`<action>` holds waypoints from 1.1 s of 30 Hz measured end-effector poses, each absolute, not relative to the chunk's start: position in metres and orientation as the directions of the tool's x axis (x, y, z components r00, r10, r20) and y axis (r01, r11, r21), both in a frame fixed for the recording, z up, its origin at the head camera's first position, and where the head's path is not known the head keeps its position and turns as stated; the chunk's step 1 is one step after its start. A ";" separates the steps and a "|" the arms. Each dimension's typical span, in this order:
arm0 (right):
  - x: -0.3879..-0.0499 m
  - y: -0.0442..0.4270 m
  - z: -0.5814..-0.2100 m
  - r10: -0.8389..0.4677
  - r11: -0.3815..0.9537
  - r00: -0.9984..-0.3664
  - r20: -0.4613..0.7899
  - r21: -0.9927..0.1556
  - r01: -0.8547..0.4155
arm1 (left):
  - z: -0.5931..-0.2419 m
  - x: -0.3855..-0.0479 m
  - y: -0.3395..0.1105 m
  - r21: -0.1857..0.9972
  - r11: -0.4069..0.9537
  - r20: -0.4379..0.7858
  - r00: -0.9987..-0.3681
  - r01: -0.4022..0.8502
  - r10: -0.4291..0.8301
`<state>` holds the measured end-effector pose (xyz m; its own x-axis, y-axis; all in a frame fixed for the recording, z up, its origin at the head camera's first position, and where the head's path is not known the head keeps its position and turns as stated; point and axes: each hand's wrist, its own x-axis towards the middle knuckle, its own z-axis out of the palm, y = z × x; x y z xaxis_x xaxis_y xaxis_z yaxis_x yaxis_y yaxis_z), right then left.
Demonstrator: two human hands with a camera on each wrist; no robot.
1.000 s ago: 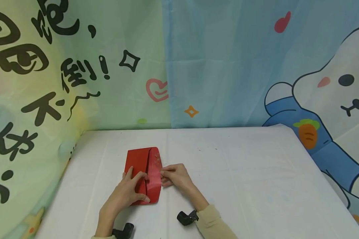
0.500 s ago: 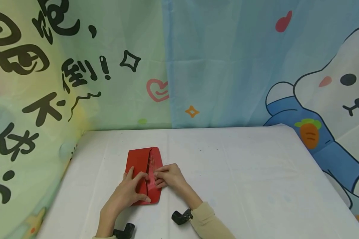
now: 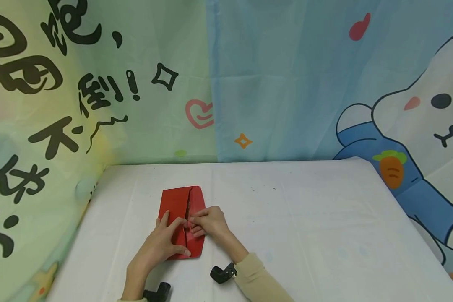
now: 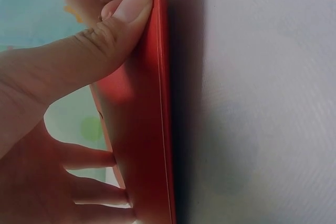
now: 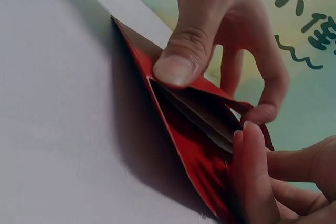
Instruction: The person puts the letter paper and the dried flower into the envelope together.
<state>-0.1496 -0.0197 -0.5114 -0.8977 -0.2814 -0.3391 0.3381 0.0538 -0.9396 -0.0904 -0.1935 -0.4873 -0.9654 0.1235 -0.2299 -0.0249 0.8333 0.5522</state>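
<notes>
On the white tabletop lies a red paper envelope (image 3: 173,201), its flap (image 3: 198,199) folded out to the right. My left hand (image 3: 160,239) holds it down, thumb and index finger bent at the mouth, other fingers along its left part. In the right wrist view that thumb (image 5: 178,66) presses one end of the mouth, which gapes. Over the flap, my right hand (image 3: 211,222) pinches what remains visible of a pink printed sheet at the mouth. Pale paper edges (image 5: 202,121) show inside the envelope. Most of the sheet is hidden by the envelope and fingers.
The white-covered table (image 3: 305,226) extends to the right. Behind and to the left hangs a printed cloth (image 3: 272,84) with cartoons and characters. A black wrist camera (image 3: 223,273) sits by my right cuff, another (image 3: 158,291) by my left wrist.
My right hand has moved left across the flap to the envelope's mouth, and the pink sheet has slid left into the envelope with it. My left hand has stayed in place.
</notes>
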 end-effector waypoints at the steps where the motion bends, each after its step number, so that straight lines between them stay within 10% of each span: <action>1: -0.150 -0.021 -0.511 -0.277 0.054 -0.899 -0.339 -0.940 0.338 | -0.487 -0.090 -0.193 0.553 0.833 -0.230 -0.965 -0.025 0.124; 33: -0.150 -0.042 -0.513 -0.203 0.278 -0.941 -0.273 -0.937 0.212 | -0.487 -0.090 -0.191 0.539 0.842 -0.213 -0.968 -0.005 0.131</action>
